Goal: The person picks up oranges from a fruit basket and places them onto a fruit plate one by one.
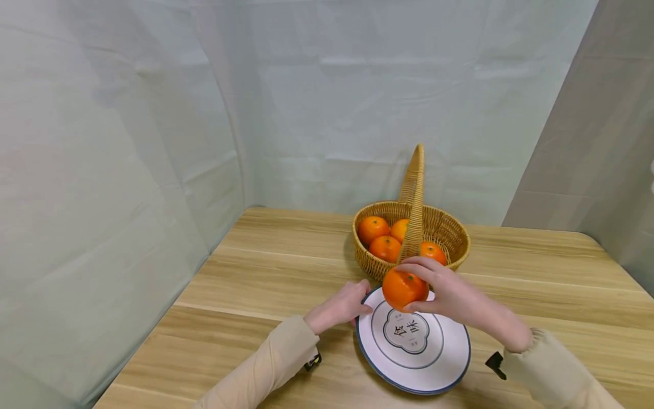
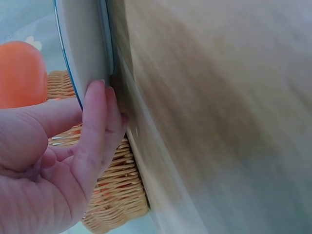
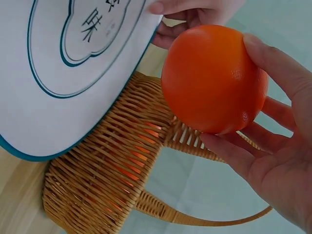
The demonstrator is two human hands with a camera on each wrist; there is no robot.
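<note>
My right hand [image 1: 443, 288] grips an orange [image 1: 403, 289] between thumb and fingers, just above the far part of a white plate [image 1: 449, 355] with a blue rim and dark characters at its centre. In the right wrist view the held orange [image 3: 212, 80] hangs apart from the plate [image 3: 48, 112]. My left hand [image 1: 341, 307] pinches the plate's left edge, thumb on top. The left wrist view has its fingers [image 2: 92, 131] beneath the plate [image 2: 85, 44]. Right behind the plate stands a wicker basket [image 1: 369, 262] with several oranges [image 1: 384, 249] inside.
The basket's tall arched handle [image 1: 416, 193] rises over its middle. Under everything lies a wood-grain table [image 1: 245, 284]. Pale cloth [image 1: 357, 102] hangs behind the table and along its left side, with a greyer stretch [image 1: 582, 147] at the right.
</note>
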